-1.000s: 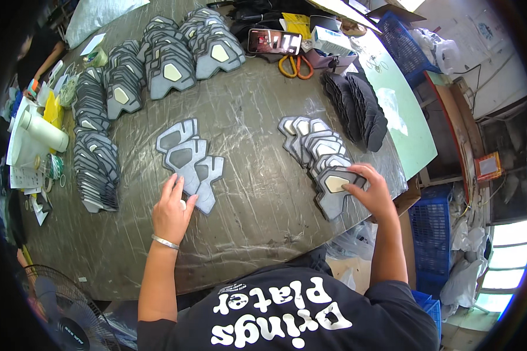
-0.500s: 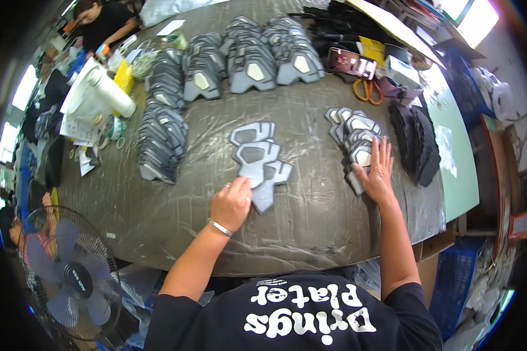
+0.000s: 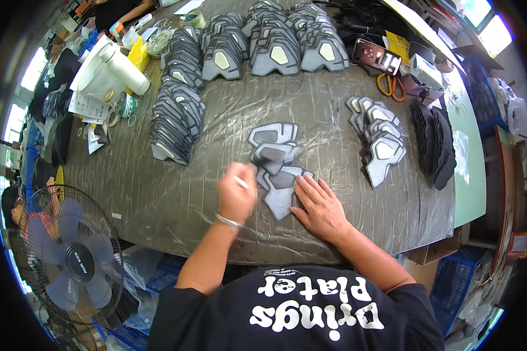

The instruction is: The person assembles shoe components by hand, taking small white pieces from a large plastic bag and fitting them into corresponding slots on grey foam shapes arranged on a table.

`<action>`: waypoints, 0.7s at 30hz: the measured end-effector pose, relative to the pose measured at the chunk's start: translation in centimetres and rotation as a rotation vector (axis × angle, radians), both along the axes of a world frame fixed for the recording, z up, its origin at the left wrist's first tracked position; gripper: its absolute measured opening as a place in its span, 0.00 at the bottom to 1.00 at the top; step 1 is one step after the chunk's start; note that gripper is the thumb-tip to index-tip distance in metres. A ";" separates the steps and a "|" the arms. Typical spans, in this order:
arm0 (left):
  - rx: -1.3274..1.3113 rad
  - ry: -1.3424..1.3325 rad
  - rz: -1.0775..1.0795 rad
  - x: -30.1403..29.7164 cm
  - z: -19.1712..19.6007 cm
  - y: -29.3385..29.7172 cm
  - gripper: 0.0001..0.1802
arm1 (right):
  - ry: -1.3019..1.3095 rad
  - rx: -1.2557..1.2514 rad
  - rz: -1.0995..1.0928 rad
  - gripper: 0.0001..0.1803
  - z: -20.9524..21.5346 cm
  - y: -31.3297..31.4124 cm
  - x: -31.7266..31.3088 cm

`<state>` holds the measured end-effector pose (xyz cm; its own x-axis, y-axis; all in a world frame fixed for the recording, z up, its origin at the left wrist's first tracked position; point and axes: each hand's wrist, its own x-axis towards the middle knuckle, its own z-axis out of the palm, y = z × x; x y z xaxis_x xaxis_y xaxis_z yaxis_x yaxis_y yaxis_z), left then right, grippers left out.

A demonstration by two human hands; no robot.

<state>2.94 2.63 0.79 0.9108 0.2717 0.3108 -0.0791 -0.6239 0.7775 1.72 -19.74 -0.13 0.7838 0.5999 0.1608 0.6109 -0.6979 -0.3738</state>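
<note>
Three flat grey shaped pieces with dark edges overlap in a short column at the middle of the table. My left hand (image 3: pixel 237 190) is curled at the left of this column and blurred by motion. Its fingertips meet the edge of the middle piece (image 3: pixel 273 157), which is smeared and looks partly lifted; the exact grip is hard to see. My right hand (image 3: pixel 321 212) lies flat, fingers extended, on the right edge of the nearest grey piece (image 3: pixel 280 196). To the right sits a fanned stack of similar pieces (image 3: pixel 386 149), untouched by either hand.
Long overlapping rows of grey pieces (image 3: pixel 276 58) fill the back, with another row (image 3: pixel 173 126) at left. Orange-handled scissors (image 3: pixel 391 88), a phone (image 3: pixel 377 57) and black fabric pieces (image 3: pixel 433 143) lie at right. A white bottle (image 3: pixel 125 70) and a fan (image 3: pixel 79 263) are at left.
My right hand has left the right-hand stack and come down on the nearest piece in the middle. My left hand has shifted slightly, and the middle piece beside it has moved.
</note>
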 end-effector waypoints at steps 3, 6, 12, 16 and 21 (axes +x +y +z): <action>-0.165 -0.131 0.133 4.3 2.9 4.6 0.09 | 0.016 0.010 -0.003 0.28 -0.1 -0.1 0.0; 0.081 -0.209 -0.056 4.5 5.3 4.2 0.03 | 0.028 0.057 -0.012 0.26 0.1 -0.5 0.0; 0.463 -0.332 -0.493 -4.9 4.3 -1.4 0.14 | 0.195 0.640 -0.291 0.09 1.2 -2.2 -0.2; 0.365 -0.152 -0.670 -8.3 0.6 -5.5 0.18 | 0.221 0.794 -0.554 0.07 1.1 -5.0 -1.2; -0.559 0.438 -0.571 -7.4 2.1 -5.6 0.26 | 0.373 0.583 -0.285 0.09 4.9 -4.9 -2.8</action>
<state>-4.49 -2.99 2.89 0.9586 -0.2500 -0.1364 0.1136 -0.1038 0.9881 -1.04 -24.63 4.77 0.9608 0.2645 0.0831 0.1960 -0.4357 -0.8785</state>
